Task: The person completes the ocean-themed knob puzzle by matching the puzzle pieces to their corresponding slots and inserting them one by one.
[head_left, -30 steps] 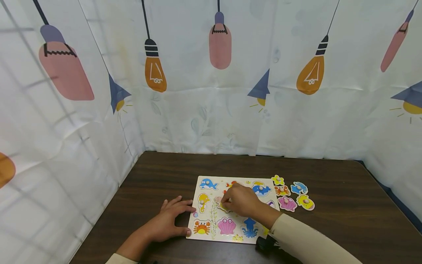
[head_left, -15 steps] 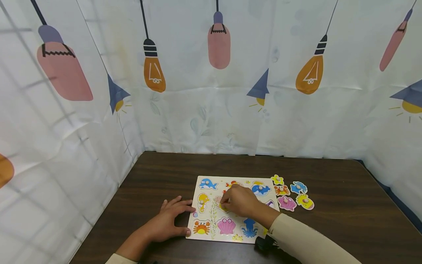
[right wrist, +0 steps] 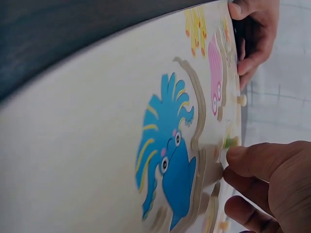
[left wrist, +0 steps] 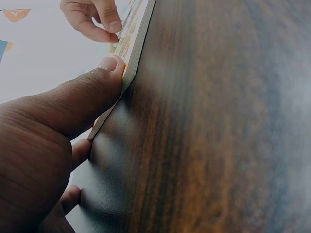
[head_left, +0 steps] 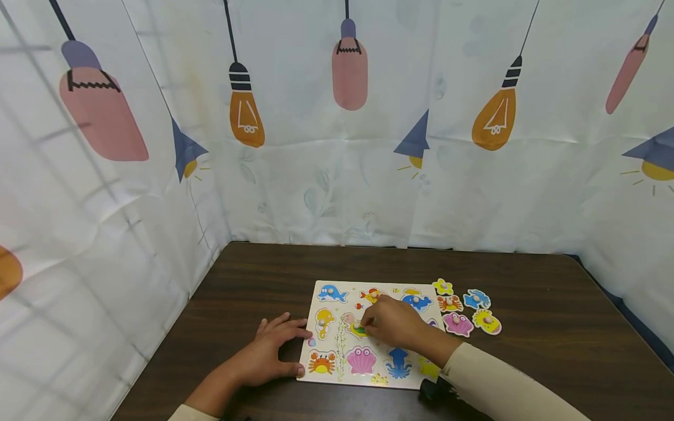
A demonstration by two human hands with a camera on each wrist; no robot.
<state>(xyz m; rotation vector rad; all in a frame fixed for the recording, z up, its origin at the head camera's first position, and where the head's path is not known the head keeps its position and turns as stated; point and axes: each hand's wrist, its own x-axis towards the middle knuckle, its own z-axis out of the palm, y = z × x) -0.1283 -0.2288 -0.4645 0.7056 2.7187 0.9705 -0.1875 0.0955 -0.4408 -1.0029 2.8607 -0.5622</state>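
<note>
A white sea-animal puzzle board [head_left: 384, 344] lies on the dark table. My left hand [head_left: 265, 354] rests at its left edge, fingers spread and thumb at the near corner; in the left wrist view the thumb [left wrist: 95, 94] touches the board's edge. My right hand [head_left: 395, 321] hovers over the board's middle, just right of the green turtle piece [head_left: 356, 331]. In the right wrist view, its bent fingertips [right wrist: 238, 155] are close beside the green knob [right wrist: 232, 142], holding nothing. The pink shell picture [head_left: 361, 360] and blue octopus picture [head_left: 399, 363] lie nearer me.
Right of the board lie loose knobbed pieces: a yellow star [head_left: 443, 286], an orange crab [head_left: 450, 303], a blue piece [head_left: 477, 299], a pink shell [head_left: 458, 324] and a yellow piece [head_left: 487, 321]. A patterned curtain [head_left: 316, 193] hangs behind the table [head_left: 274, 269].
My right hand has let go of the turtle piece's knob and shifted a little right, uncovering more of the turtle. My left hand has stayed put.
</note>
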